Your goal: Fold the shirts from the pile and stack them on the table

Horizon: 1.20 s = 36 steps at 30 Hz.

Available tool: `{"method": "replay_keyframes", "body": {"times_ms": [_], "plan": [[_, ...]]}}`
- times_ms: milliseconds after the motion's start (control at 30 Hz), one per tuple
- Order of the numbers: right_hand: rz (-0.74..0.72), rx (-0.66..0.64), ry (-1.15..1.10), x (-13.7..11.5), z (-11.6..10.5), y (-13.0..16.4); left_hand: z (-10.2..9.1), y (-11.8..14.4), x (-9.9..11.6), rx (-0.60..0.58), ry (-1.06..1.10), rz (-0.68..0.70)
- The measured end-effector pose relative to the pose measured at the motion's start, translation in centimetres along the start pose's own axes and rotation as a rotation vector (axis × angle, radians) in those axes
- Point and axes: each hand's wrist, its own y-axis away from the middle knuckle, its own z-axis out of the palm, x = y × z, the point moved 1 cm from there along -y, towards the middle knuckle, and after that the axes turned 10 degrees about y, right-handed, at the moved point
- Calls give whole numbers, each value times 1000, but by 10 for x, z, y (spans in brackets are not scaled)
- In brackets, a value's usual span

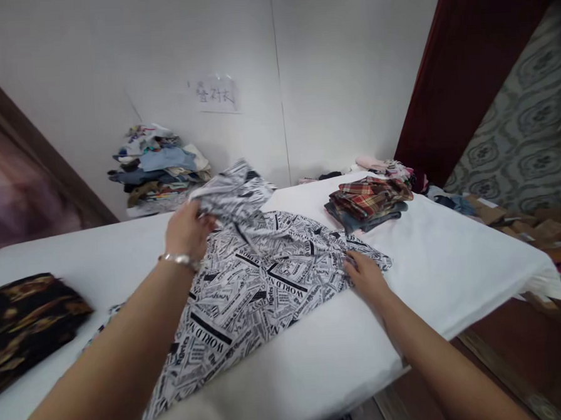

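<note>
From the head camera, a black-and-white newsprint shirt (251, 287) lies spread across the middle of a white table (452, 257), its near end running down toward the person and the table's front edge. The left hand (187, 230), with a bracelet (182, 260) at the wrist, has its fingers closed around a bunched part of the shirt at the far side and holds that part lifted off the table, so the cloth hangs in loose folds. The right hand (366, 274) lies low on the shirt's right edge; its fingers look pressed together on the cloth, though whether they pinch the edge or only pin it flat I cannot tell.

The shirt looks thin, light and soft: it crumples where it is lifted and would sag from any single grip. It seems best taken at two spread points, such as a seam, hem or shoulder, to keep it flat.

A folded plaid shirt (369, 199) sits on a small stack at the far right of the table, well apart from the hands. A dark patterned cloth (23, 324) lies at the left edge. A pile of clothes (158, 169) stands against the wall, below a paper sign (215, 94)
</note>
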Motion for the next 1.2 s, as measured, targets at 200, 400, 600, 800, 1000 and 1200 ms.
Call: {"method": "replay_keyframes", "body": {"times_ms": [200,400,600,800,1000,1200], "plan": [[-75,38,106,4,7,0,-134,112,-48,285,-85,-633],[-243,203,177,2,11,5,-171,124,-43,98,-620,-309],[-447,181,188,-10,12,9,-167,94,-45,-382,-1415,91],[-510,190,162,-7,16,5,-170,66,-55,-258,-1551,-67],[-496,199,116,-4,17,4,-170,53,-51,-185,-1495,-91],[-456,219,37,-4,10,3,-175,27,5,-128,-1222,-48]]}}
